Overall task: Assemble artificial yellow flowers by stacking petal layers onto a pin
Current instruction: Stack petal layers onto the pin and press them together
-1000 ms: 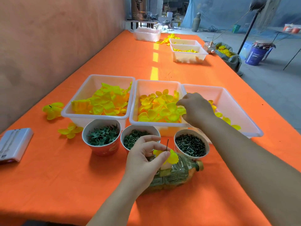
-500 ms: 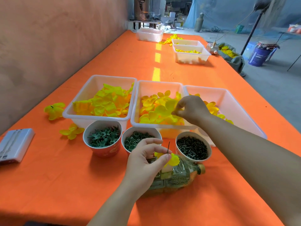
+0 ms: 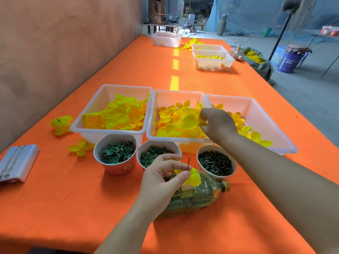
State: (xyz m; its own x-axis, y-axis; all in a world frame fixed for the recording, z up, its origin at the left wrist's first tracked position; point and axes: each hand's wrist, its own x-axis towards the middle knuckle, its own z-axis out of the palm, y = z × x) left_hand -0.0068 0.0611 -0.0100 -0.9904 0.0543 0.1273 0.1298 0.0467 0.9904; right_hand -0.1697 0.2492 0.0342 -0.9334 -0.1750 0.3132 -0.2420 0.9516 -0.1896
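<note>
Orange cloth covers the tabletop (image 3: 73,198), with 3 cups (image 3: 117,168) of small parts (green and black) near the front edge. Just behind them, the right hand (image 3: 218,123) pinches a yellow petal layer (image 3: 189,120) over the middle tray (image 3: 152,114). The left hand (image 3: 161,178) pinches small yellow petals (image 3: 194,177) at the foot of the upright pin (image 3: 188,163), which stands on a bottle (image 3: 201,197) lying on its side.

A single head-worn camera looks forward and down the long orange table (image 3: 64,208), close above the left hand (image 3: 161,182) and right hand (image 3: 219,124).
</note>
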